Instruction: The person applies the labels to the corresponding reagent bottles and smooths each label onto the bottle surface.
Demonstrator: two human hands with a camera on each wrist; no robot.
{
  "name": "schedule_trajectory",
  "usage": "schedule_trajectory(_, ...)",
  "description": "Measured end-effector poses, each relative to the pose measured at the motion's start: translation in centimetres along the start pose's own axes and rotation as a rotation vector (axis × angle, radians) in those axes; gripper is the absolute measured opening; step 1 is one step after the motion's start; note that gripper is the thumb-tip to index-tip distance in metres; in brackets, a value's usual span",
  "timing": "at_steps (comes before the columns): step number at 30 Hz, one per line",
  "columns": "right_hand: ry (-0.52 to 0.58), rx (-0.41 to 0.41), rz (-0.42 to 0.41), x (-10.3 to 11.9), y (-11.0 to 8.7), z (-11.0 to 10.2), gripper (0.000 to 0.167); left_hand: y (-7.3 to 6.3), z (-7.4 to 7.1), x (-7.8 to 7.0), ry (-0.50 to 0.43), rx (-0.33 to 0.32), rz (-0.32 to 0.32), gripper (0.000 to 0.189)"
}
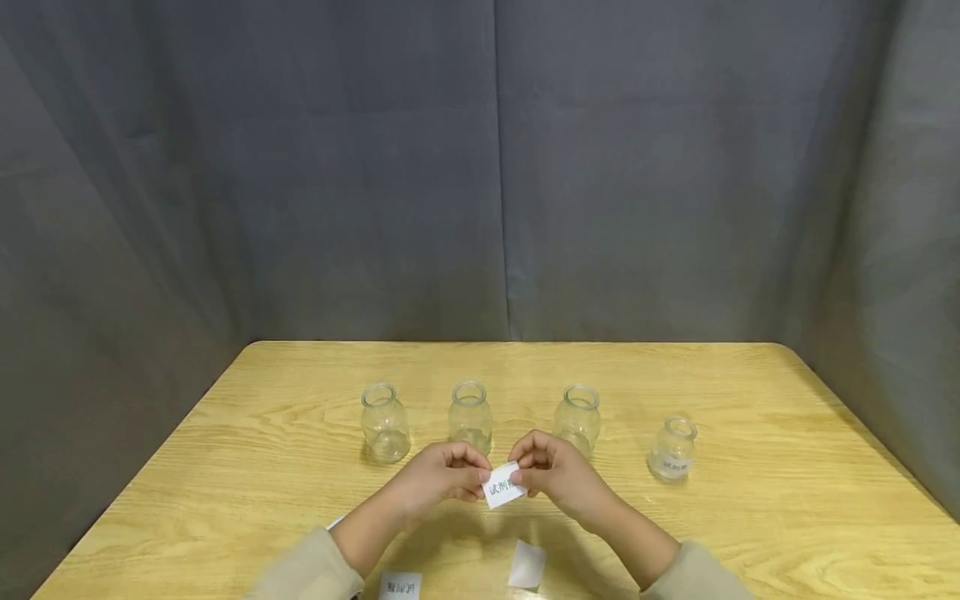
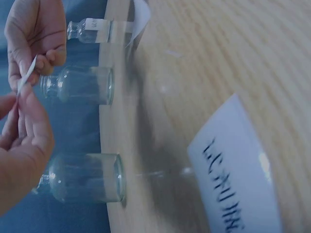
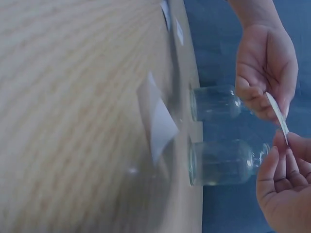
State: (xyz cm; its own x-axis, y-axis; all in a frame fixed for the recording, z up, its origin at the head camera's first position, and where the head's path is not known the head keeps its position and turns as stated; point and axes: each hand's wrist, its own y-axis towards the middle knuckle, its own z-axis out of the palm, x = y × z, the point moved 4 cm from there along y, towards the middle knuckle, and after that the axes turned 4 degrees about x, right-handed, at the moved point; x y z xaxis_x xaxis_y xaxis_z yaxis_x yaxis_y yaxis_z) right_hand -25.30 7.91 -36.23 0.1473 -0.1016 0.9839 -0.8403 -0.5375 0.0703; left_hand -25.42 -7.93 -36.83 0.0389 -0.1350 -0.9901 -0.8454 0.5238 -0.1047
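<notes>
Between my hands, above the table, is a small white paper label [image 1: 498,493] with dark handwritten characters facing up. My left hand [image 1: 438,479] pinches its left edge between thumb and fingers. At its right side, the thumb and fingers of my right hand [image 1: 561,477] pinch it too, the thumb covering part of the writing. Seen edge-on in the left wrist view, the label [image 2: 27,75] is thin and slightly bent. Just behind the hands stand a middle glass jar [image 1: 469,415] and a right glass jar [image 1: 579,417], their lower parts partly hidden.
Another clear jar [image 1: 384,429] stands at left. A smaller jar [image 1: 678,442] at right bears a written label [image 1: 672,465]. Near the front edge lie a written label [image 1: 400,586] and a blank-looking paper piece [image 1: 528,565]. A white corner [image 1: 335,522] shows by the left forearm. Grey curtains [image 1: 375,167] surround the table.
</notes>
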Motion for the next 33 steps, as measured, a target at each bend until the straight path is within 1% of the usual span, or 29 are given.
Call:
schedule_trajectory(3,-0.006,-0.021,-0.001,0.2,-0.2,-0.5,0.015,-0.1,0.0,-0.3,-0.045,0.054,0.0,0.02)
schedule_trajectory(9,0.008,-0.025,-0.015,0.5,-0.5,-1.0,0.015,0.0,0.3,-1.0,-0.045,0.127,0.005,0.02)
schedule_trajectory(18,0.047,-0.002,-0.026,0.3,-1.0,-1.0,0.018,-0.2,1.0,-1.2,-0.044,0.179,-0.009,0.02)
schedule_trajectory(24,0.068,0.016,-0.022,0.2,-1.1,-0.9,0.019,-0.2,1.1,-1.1,-0.046,0.211,-0.011,0.02)
schedule_trajectory(33,0.094,0.046,-0.006,-0.1,-1.3,-0.8,0.022,-0.4,1.1,-0.9,-0.084,0.257,0.001,0.023)
